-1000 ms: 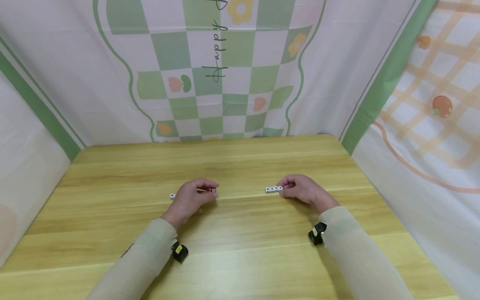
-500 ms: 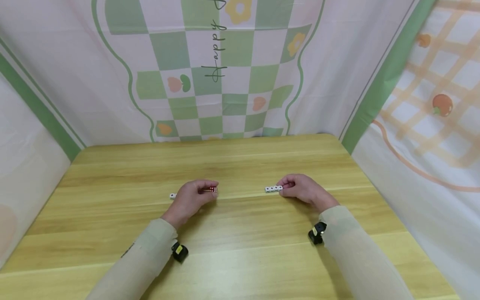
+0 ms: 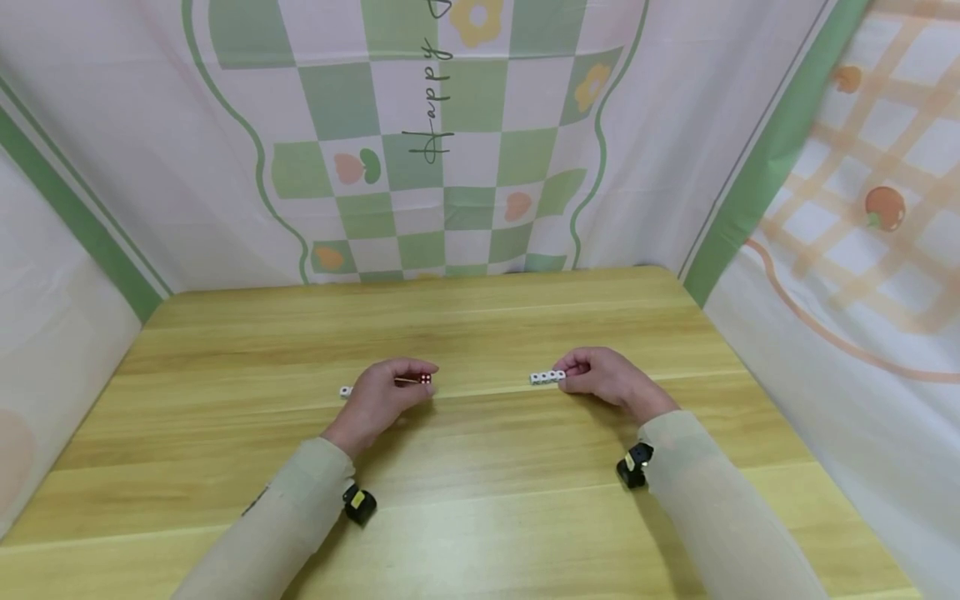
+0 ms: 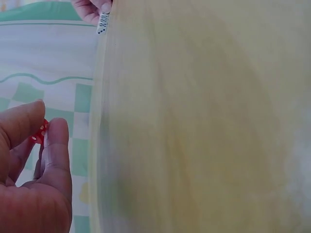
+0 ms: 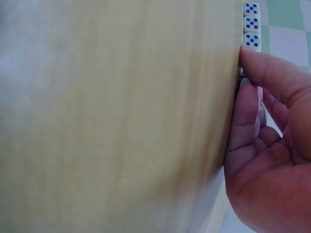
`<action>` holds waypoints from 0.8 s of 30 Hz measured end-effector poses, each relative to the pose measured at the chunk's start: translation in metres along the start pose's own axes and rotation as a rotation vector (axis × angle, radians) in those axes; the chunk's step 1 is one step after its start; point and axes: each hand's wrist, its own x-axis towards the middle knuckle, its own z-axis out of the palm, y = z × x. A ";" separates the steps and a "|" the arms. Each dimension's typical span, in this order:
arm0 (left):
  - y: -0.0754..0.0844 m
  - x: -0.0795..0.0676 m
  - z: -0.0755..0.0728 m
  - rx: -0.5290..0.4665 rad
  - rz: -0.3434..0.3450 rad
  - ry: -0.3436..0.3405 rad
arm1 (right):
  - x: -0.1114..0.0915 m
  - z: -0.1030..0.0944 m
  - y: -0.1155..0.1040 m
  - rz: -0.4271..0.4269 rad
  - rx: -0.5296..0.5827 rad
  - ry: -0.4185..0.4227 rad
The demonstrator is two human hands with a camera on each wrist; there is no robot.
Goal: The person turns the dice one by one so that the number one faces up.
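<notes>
My left hand [image 3: 378, 400] pinches a small red die [image 3: 425, 379] with white dots between thumb and fingertips. The left wrist view shows that red die [image 4: 41, 133] partly hidden by the fingers. A single white die [image 3: 345, 392] lies on the table just left of this hand. Over on the right, several white dice [image 3: 543, 378] stand side by side in a straight row. My right hand [image 3: 606, 382] holds the row's right end with thumb and fingers. Blue dots mark the sides of the white dice [image 5: 251, 23] in the right wrist view, and the thumb covers the end die.
Both hands work over a wooden table [image 3: 480, 517]. Behind its far edge hangs a green-and-white checked cloth [image 3: 468, 167]. More cloth [image 3: 840, 250] hangs along the right side. A small black wrist camera [image 3: 360, 504] sits on the left sleeve, another camera [image 3: 634, 467] on the right one.
The red die has turned between the left fingertips, so a different dotted face shows. The right hand and the row of white dice have stayed in place.
</notes>
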 end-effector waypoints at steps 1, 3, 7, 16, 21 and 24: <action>0.000 0.000 0.000 0.001 -0.006 0.001 | 0.000 0.000 0.000 0.001 -0.001 0.001; 0.000 -0.001 0.000 0.002 -0.015 0.002 | 0.000 0.000 0.000 0.002 -0.002 0.000; 0.001 -0.002 0.000 0.008 -0.014 -0.001 | 0.000 0.000 0.000 0.005 -0.003 -0.001; 0.004 -0.003 0.002 0.059 0.054 0.012 | 0.000 -0.001 -0.001 -0.004 -0.008 0.001; 0.005 -0.003 0.002 0.054 0.078 0.025 | -0.001 0.000 -0.002 -0.024 -0.002 -0.004; 0.004 -0.004 0.001 0.043 0.066 0.033 | 0.000 0.000 -0.001 -0.025 -0.014 -0.004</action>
